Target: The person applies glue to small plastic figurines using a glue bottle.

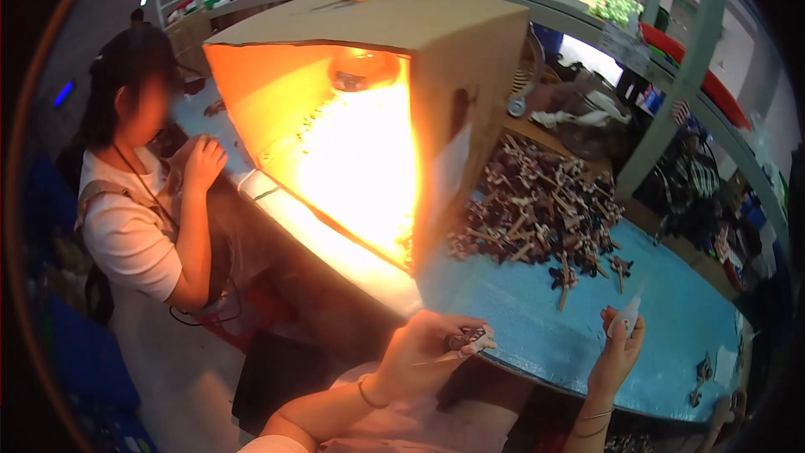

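My left hand (412,352) is closed around a small dark-and-pale figure (470,338), held just off the table's near edge. A thin light stick extends from between those fingers. In my right hand (616,356), a small white squeeze bottle (626,316) is gripped with its narrow tip pointing up. Beyond both hands, a heap of small dark and pale figures (545,201), many on wooden sticks, covers part of the blue tabletop (511,319). A couple of similar loose pieces (701,379) lie to the right of my right hand.
A large open cardboard box (470,25) stands left of the heap, with a glowing lamp (362,71) inside. At the left sits another person (138,193), hands raised. Metal shelf posts (671,84) rise behind the table. What looks like someone's hand (723,424) shows at lower right.
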A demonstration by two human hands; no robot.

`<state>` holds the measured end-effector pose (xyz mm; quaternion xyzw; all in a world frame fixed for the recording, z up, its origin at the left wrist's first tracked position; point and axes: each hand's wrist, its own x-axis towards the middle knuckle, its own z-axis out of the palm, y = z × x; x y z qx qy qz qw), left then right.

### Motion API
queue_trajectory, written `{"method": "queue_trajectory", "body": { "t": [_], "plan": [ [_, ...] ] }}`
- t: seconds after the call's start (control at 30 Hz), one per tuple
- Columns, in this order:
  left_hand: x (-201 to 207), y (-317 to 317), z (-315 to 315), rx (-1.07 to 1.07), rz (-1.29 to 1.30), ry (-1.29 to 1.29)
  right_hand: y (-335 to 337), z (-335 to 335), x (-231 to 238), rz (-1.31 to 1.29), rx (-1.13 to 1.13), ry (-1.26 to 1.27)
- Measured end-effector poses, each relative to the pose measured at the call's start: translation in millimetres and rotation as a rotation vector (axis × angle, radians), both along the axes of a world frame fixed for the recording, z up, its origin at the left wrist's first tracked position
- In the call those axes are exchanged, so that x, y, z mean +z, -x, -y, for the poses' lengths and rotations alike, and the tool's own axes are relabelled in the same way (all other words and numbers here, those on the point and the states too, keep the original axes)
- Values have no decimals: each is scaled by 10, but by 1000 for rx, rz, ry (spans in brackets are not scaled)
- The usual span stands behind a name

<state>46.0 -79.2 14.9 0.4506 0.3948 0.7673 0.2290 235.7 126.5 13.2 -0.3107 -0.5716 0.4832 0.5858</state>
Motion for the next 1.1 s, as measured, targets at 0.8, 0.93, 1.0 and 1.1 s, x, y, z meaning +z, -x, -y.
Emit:
{"method": "queue_trajectory", "body": {
  "t": [0.8, 0.93, 1.0, 1.1],
  "plan": [
    [11, 219, 1048, 370, 133, -209, 1651, 1550, 353, 1008, 531, -1115],
    [-91, 264, 1231, 471, 101, -107, 2576, 1439, -7, 1242, 208, -1401],
    [-100, 285, 1332, 462, 165, -121, 2795, 1385, -153, 1612, -38, -1344],
    [-145, 355, 1433, 505, 129, -22, 3074, 1232, -278, 1818, -109, -1146]
  ]
}}
